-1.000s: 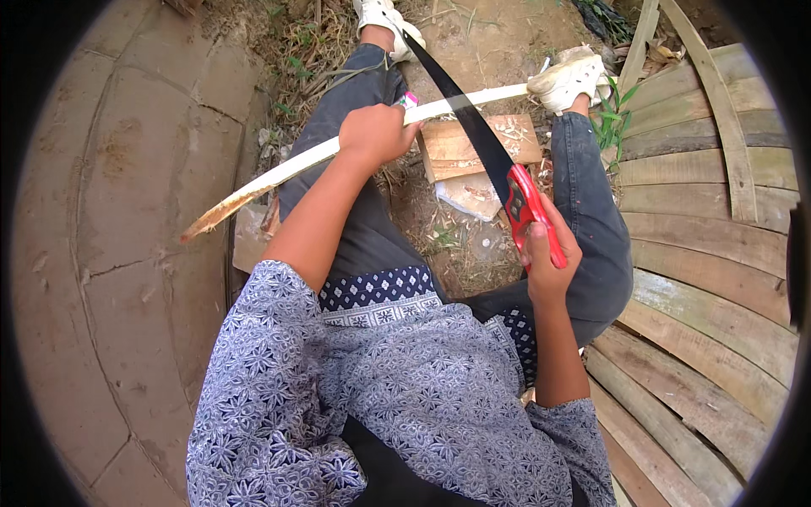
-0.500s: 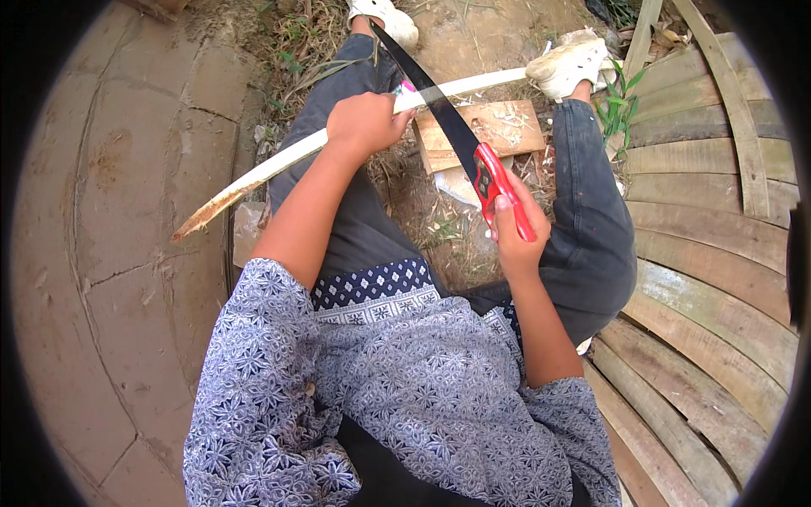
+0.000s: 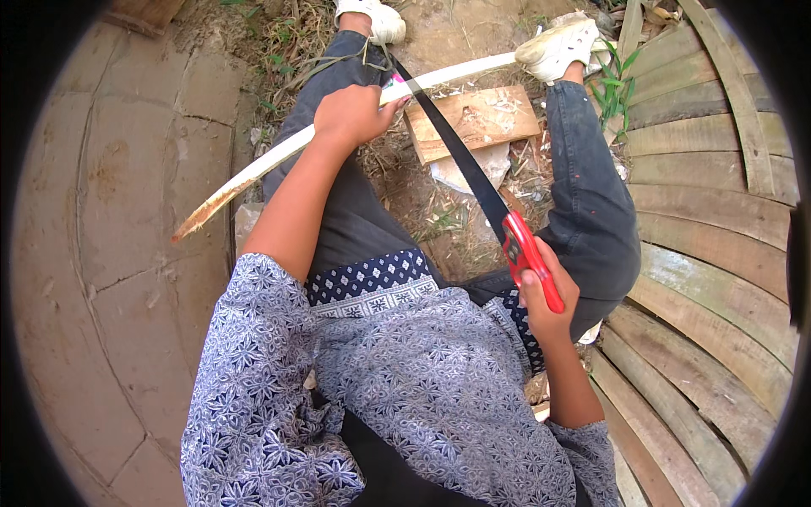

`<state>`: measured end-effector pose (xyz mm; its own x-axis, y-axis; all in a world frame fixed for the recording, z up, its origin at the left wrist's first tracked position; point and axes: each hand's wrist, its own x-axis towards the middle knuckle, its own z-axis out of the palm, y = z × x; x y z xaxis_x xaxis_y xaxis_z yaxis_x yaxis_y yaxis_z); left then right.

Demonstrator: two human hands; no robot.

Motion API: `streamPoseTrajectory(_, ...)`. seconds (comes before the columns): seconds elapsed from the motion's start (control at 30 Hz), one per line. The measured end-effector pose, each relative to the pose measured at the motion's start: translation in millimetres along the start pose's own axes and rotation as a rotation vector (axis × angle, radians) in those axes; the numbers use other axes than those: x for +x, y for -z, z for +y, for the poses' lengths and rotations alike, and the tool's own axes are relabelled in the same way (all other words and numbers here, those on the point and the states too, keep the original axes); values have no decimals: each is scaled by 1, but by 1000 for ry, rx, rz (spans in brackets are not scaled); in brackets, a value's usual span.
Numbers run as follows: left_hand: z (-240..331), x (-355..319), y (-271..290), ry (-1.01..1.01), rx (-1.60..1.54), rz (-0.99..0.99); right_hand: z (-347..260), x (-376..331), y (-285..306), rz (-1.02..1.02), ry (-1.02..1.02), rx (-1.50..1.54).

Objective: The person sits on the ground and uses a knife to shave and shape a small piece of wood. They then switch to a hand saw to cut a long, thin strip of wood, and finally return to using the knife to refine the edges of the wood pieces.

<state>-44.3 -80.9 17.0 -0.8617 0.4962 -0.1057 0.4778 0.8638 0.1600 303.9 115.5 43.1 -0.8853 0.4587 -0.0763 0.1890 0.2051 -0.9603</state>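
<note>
Hands work a pale bamboo strip point(image 3: 262, 165) laid across the person's lap. The left hand point(image 3: 351, 114) has its grip clamped around the strip, which runs out past both sides of that grip, one end tapering over the paving. The right hand point(image 3: 549, 296) grips the red handle of a saw point(image 3: 481, 190); its dark blade slants up from that grip to meet the strip just beside the left hand. A wooden board point(image 3: 477, 118) lies on the ground beyond the blade.

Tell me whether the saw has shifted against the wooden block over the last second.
Yes. The saw has been drawn back toward the person: its red handle in the right hand now sits farther from the wooden block than before.
</note>
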Motion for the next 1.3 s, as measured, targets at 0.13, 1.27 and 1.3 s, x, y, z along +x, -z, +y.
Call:
streamPoseTrajectory(0.13,-1,3,-2,-16,9,13,0,3,8,13,22,25)
streamPoseTrajectory(1.27,5,-1,4,12,10,-40,-54,8,52,178,95,70)
streamPoseTrajectory(1.3,6,-1,4,7,10,-33,-50,16,36,146,50,144)
